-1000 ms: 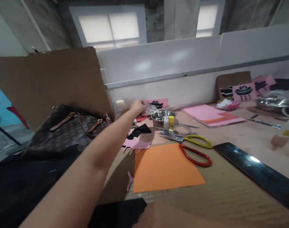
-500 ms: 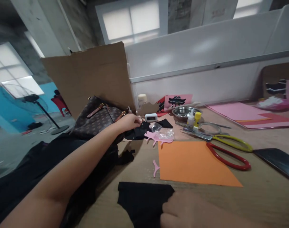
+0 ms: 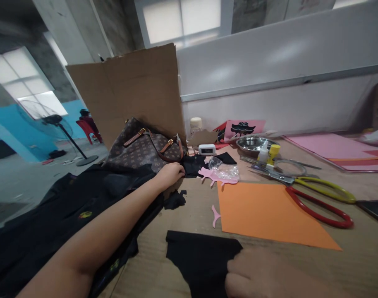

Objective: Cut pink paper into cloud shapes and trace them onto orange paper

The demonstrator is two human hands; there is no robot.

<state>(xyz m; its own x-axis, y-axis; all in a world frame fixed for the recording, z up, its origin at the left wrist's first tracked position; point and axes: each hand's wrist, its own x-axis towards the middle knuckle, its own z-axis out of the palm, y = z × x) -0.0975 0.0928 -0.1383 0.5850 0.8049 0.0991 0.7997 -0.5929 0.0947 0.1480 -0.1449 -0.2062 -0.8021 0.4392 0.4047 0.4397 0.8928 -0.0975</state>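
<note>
My left hand (image 3: 171,177) reaches across to the handbag's near corner, its fingers curled and pressed together at the edge of some black cut pieces (image 3: 193,164). Whatever is between those fingertips is hidden. Close below lies a jagged black scrap (image 3: 175,200). In the foreground my right hand (image 3: 254,271) is closed on the right edge of a larger black sheet (image 3: 201,256), cloth or paper, with a curved cut side. Beyond it are an orange sheet (image 3: 266,211), a small pink cutout (image 3: 215,216) and big scissors (image 3: 319,213) with one red and one yellow handle.
A patterned handbag (image 3: 142,151) leans by a cardboard panel (image 3: 127,91). Behind the orange sheet are a pink cutout (image 3: 218,177) under clear plastic, a white digital timer (image 3: 206,149), a yellow glue stick (image 3: 273,153) and a metal bowl (image 3: 254,144). Dark cloth (image 3: 52,215) covers the left side.
My left hand has come down and nearer, from above the black pieces to their left edge. The right hand stays on the black sheet. The whole view has shifted slightly left.
</note>
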